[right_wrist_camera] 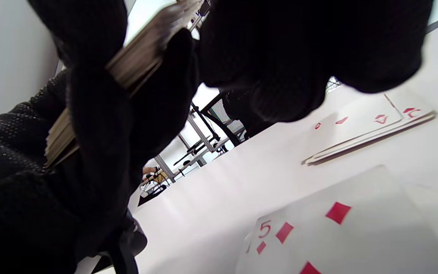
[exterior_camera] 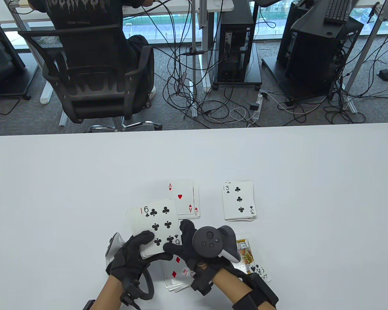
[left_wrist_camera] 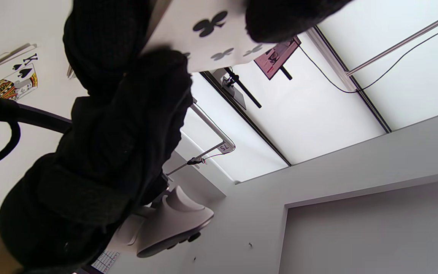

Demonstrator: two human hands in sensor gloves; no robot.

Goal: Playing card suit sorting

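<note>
A white table (exterior_camera: 68,193) fills the lower frame. Low at centre, a deck (exterior_camera: 155,226) topped by the six of clubs is gripped by the left hand (exterior_camera: 132,255), while its lower right corner is pinched by the right hand (exterior_camera: 194,248). Four sorted piles are laid around it.

Diamond pile (exterior_camera: 174,274) half hidden under hands; king pile (exterior_camera: 250,258) partly covered.
</note>
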